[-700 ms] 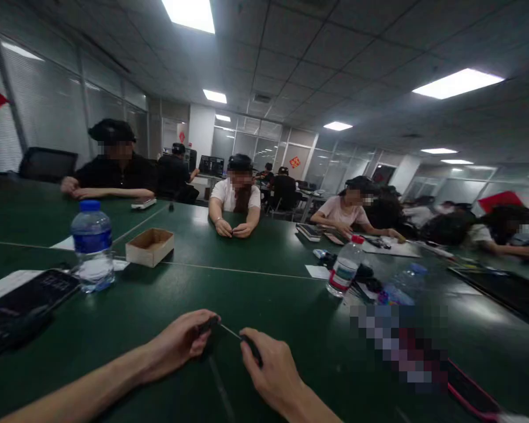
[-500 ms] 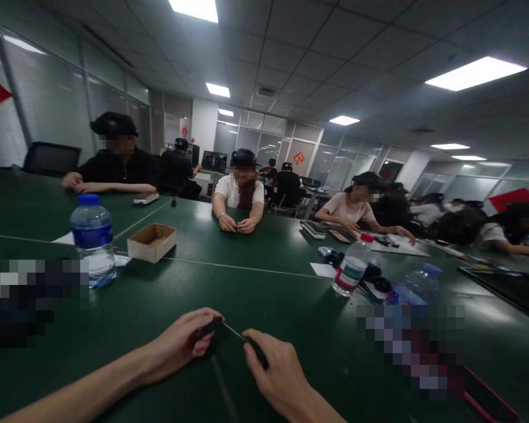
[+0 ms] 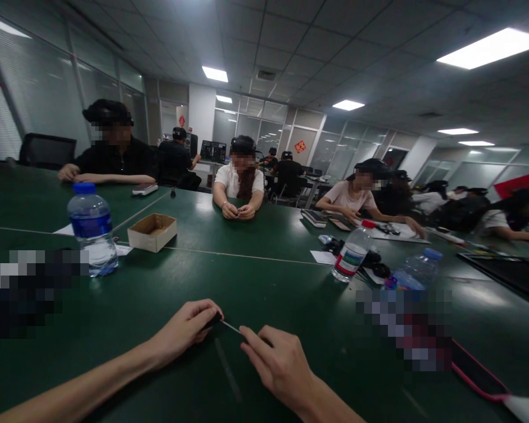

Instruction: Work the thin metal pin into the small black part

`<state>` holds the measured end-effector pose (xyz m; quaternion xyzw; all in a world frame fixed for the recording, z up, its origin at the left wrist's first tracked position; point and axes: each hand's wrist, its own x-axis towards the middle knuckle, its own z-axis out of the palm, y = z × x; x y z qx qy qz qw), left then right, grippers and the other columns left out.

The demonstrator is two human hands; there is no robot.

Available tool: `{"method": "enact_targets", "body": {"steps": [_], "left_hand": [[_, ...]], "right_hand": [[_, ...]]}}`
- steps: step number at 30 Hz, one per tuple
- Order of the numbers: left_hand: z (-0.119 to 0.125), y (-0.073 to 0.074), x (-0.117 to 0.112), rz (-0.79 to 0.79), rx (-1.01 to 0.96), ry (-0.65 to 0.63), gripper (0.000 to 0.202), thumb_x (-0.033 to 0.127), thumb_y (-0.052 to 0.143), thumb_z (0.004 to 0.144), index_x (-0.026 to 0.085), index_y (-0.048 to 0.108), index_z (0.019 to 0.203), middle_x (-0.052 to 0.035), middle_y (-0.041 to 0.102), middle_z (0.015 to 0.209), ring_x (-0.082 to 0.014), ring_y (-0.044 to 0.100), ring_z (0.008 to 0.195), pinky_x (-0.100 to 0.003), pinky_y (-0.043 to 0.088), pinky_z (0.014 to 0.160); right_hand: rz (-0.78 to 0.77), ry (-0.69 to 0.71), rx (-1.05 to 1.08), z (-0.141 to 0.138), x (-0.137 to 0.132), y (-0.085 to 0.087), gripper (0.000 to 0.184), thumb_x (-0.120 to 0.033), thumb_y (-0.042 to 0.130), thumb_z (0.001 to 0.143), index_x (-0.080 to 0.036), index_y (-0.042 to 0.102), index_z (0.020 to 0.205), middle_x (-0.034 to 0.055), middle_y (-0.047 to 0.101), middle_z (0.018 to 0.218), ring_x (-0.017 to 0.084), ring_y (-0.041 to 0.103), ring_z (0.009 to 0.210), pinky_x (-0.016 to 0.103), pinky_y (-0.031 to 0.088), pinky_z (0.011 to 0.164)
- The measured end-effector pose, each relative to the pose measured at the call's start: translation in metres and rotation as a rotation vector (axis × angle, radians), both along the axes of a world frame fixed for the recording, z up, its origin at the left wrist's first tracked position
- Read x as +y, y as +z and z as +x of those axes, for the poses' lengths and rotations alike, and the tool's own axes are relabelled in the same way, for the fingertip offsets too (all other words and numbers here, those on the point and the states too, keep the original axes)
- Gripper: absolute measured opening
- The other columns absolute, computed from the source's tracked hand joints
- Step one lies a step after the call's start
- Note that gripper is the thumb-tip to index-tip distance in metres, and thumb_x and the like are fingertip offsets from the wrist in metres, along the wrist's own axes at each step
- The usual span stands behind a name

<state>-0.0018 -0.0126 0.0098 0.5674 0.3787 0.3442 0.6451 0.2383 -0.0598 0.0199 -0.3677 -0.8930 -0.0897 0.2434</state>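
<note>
My left hand [image 3: 194, 326] is closed around a small black object [image 3: 214, 320], mostly hidden by the fingers, so its kind does not show. My right hand [image 3: 280, 364] grips a screwdriver, its handle now covered by the fingers. The thin metal shaft of the screwdriver [image 3: 230, 326] runs between the hands, and its far end meets the black object. Both hands are low over the dark green table [image 3: 158, 388].
A blue-capped bottle [image 3: 91, 229] and an open cardboard box [image 3: 152, 232] stand left. Right are a red-capped bottle [image 3: 354, 251], another bottle [image 3: 417, 270] and a pink-edged dark item [image 3: 478, 370]. Several people sit around, one opposite [image 3: 238, 182].
The right fingers have shifted around the screwdriver, covering the black handle that showed before. The left hand has turned slightly, hiding more of the black object. The camera view has tilted down a little.
</note>
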Motion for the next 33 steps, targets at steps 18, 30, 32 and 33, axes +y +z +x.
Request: {"method": "enact_targets", "body": {"steps": [18, 30, 32, 33], "left_hand": [[0.0032, 0.0, -0.0015, -0.15, -0.154, -0.016, 0.041, 0.054, 0.057, 0.085, 0.015, 0.061, 0.097, 0.0063, 0.034, 0.061, -0.0071, 0.024, 0.051, -0.023, 0.016, 0.049], [0.0022, -0.0006, -0.0056, -0.14, -0.302, -0.033, 0.028, 0.039, 0.059, 0.088, 0.012, 0.059, 0.094, 0.0065, 0.035, 0.056, -0.0061, 0.027, 0.05, -0.021, 0.019, 0.049], [0.001, 0.0004, -0.0055, -0.141, -0.303, -0.03, 0.026, 0.038, 0.059, 0.088, 0.012, 0.059, 0.094, 0.0064, 0.035, 0.056, -0.006, 0.028, 0.049, -0.021, 0.02, 0.049], [0.0006, 0.0008, -0.0055, -0.147, -0.306, -0.032, 0.026, 0.037, 0.059, 0.089, 0.011, 0.059, 0.094, 0.0062, 0.035, 0.057, -0.0059, 0.028, 0.049, -0.021, 0.021, 0.049]], "right_hand": [[-0.073, -0.042, 0.013, -0.0047, 0.0003, 0.0031, 0.034, -0.019, 0.049, 0.097, -0.02, 0.056, 0.13, 0.0074, 0.064, 0.099, 0.011, 0.06, 0.066, 0.02, 0.045, 0.051], [-0.146, -0.003, 0.042, -0.0044, 0.0065, 0.0029, 0.036, -0.026, 0.046, 0.093, -0.016, 0.059, 0.125, 0.0087, 0.062, 0.103, 0.01, 0.055, 0.065, 0.022, 0.045, 0.054], [-0.151, -0.009, 0.061, -0.0052, 0.0071, 0.0023, 0.035, -0.025, 0.045, 0.094, -0.017, 0.06, 0.125, 0.0087, 0.062, 0.105, 0.01, 0.054, 0.064, 0.023, 0.046, 0.054], [-0.162, -0.007, 0.07, -0.0054, 0.0075, 0.0021, 0.035, -0.025, 0.045, 0.094, -0.017, 0.059, 0.125, 0.0088, 0.061, 0.105, 0.01, 0.054, 0.064, 0.023, 0.046, 0.055]]}}
